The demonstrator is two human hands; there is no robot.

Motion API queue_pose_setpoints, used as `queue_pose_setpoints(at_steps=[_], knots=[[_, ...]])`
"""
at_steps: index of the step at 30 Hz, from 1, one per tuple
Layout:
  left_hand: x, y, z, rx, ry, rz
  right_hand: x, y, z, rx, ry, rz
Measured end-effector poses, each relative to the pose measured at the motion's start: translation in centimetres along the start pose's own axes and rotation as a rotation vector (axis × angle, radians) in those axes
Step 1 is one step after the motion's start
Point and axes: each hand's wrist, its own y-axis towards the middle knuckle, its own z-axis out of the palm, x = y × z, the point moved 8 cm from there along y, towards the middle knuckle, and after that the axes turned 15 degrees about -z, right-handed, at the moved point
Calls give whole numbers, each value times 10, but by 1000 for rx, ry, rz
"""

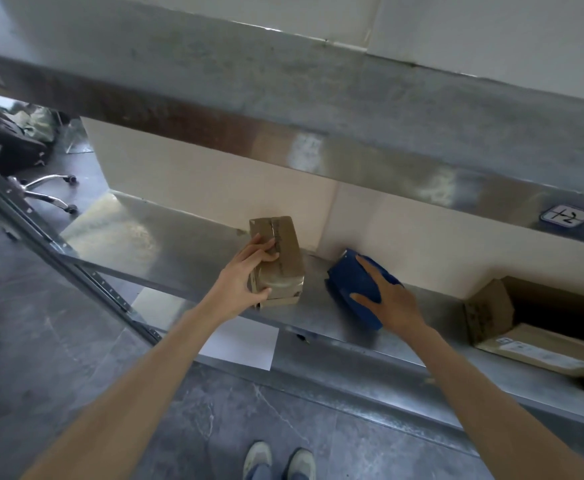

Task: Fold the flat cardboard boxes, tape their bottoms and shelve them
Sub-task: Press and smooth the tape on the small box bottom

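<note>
Metal shelf [186,258]: carries 2 cardboard boxes and 1 blue object.
Open box [488,310]: far right on shelf, well apart from both hands.
Small cardboard box [285,258]: closed, mid-shelf near the back wall.
Blue object [349,282]: just right of the small box.
Left hand [245,275]: arm extended; fingers [266,251] curled over the small box top, thumb on its near face, gripping.
Right hand [391,299]: arm extended; fingers straight and spread wide, resting on the blue object.
</note>
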Motion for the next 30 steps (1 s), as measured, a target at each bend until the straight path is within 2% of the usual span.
queue_pose_setpoints(at_steps=[3, 7, 9, 12, 14, 18, 21, 25, 30], knots=[[-1, 0, 1, -10, -6, 0, 0, 0, 9, 26, 52, 3], [-4, -2, -1, -19, 14, 5, -2, 2, 7, -29, 110, 19], [-5, -3, -3, -25, 37, 8, 0, 4, 1, -33, 28, -15], [-9, -7, -7, -47, 110, 20, 8, 5, -13, -9, -244, -21], [-11, -8, -10, -74, 138, 19, 22, 7, -26, -55, -315, -50], [-10, -10, -11, -62, 73, -26, 77, 20, -31, -88, -270, -314], [-8, -11, -11, -85, 47, -42, 118, 33, -21, -76, -145, -468], [-9, -13, -11, -76, 52, -95, 136, 50, -1, -23, -54, -528], [4, -12, -7, -44, -38, -158, 123, 56, 5, -125, 104, -502]])
